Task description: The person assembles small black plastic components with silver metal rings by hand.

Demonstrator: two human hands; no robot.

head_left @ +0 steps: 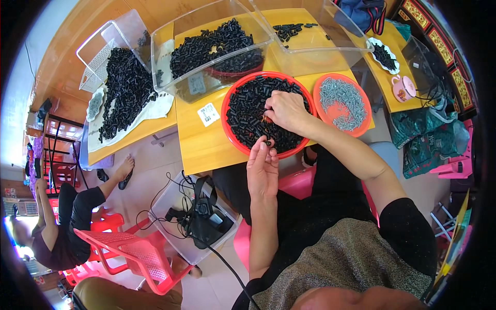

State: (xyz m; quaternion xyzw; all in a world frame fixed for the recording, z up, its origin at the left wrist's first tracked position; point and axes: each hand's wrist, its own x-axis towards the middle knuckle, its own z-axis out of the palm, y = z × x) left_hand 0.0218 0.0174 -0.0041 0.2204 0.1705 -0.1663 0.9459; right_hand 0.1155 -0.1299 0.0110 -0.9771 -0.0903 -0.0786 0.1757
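Observation:
In front of me a red round basin [226, 120] is heaped with small black plastic cylindrical pieces [248, 106]. My left hand [262, 168] is at the basin's near rim, palm up, its thumb and fingertips pinched on one small black piece [267, 143]. Over the middle of the heap, my right hand [287, 109] is closed with its fingers pointing down into the pieces. A small orange-gold spot shows by its fingertips; what they hold, if anything, I cannot make out. An orange-red plate [338, 111] of small silvery metal screws or pins [343, 93] lies right of the basin.
Clear plastic bins [212, 51] with black pieces stand behind the basin. More pieces pile on a white cloth [160, 106] at left. A white dish [383, 54] and pink mug [403, 88] are at right. A crate with cables [199, 217] and a red chair [129, 253] stand below; another person sits left.

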